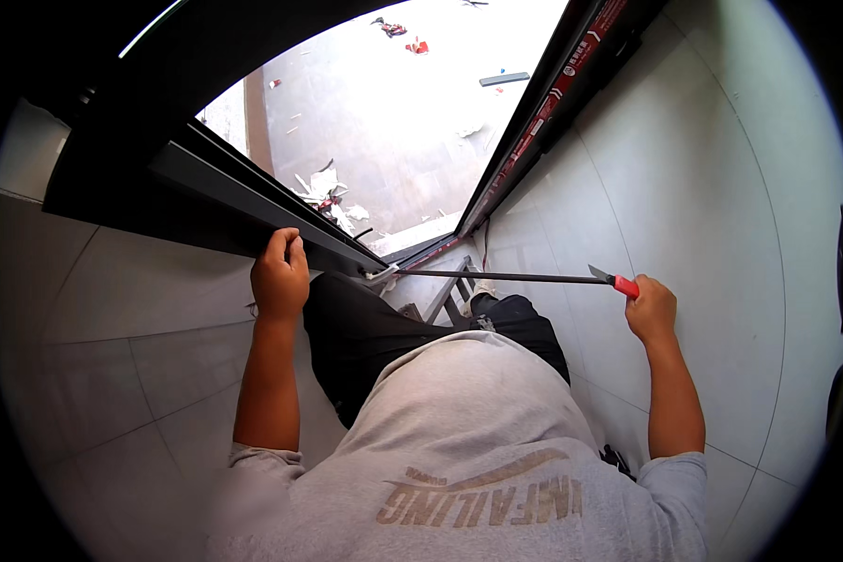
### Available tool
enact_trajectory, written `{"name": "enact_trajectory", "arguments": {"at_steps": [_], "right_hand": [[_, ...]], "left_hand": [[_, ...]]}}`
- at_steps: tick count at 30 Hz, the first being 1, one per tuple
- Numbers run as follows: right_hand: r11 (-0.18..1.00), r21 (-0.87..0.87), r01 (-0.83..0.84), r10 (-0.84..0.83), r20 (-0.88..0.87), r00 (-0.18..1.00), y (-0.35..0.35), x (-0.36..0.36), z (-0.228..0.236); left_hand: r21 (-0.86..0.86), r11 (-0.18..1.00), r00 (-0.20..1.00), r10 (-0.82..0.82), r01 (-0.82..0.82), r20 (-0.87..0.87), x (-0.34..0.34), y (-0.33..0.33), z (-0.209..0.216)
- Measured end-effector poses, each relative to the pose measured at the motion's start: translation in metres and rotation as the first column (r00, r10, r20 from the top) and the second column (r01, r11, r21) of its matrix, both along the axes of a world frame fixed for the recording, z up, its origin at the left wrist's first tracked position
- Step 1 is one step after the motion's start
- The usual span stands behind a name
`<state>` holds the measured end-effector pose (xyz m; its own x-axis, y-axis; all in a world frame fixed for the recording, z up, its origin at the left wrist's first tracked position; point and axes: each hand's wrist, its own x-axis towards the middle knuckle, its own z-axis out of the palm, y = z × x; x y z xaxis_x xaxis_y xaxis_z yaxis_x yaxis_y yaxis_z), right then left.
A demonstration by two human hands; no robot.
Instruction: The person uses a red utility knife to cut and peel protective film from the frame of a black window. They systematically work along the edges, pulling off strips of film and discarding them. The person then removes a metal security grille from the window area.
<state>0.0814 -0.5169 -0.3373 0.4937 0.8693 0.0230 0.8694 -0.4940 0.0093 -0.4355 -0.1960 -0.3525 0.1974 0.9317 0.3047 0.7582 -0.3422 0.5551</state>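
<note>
My right hand [652, 307] is closed around a utility knife [625, 285] with a red handle, its blade out and pointing left. A thin black strip [506, 276] runs almost straight from the lower corner of the dark frame to that same hand. My left hand [281, 276] is raised at the edge of the dark frame panel [244, 201], its fingers curled together; whatever they pinch is hidden. Beside the strip's left end is a small whitish piece [382, 273] at the frame.
A dark frame post with a red printed strip [534, 131] rises at the right of the opening. Below me stands a stepladder [450, 298]. Beyond the opening, scraps [328, 192] and a grey bar [504, 80] lie on the floor. Pale tiled wall [702, 187] is at right.
</note>
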Motion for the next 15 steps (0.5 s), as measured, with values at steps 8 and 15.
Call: {"name": "enact_trajectory", "arguments": {"at_steps": [8,15], "right_hand": [[0.992,0.062,0.114,-0.12,0.095,0.988,-0.086,-0.001,0.04],[0.801,0.498,0.333,-0.401,0.033,0.916,-0.151,-0.003,0.176]], "left_hand": [[-0.149,0.989,1.0,-0.01,0.009,-0.005,0.005,0.022,0.002],[-0.09,0.996,1.0,-0.014,0.014,0.003,0.011,0.041,-0.014]]}}
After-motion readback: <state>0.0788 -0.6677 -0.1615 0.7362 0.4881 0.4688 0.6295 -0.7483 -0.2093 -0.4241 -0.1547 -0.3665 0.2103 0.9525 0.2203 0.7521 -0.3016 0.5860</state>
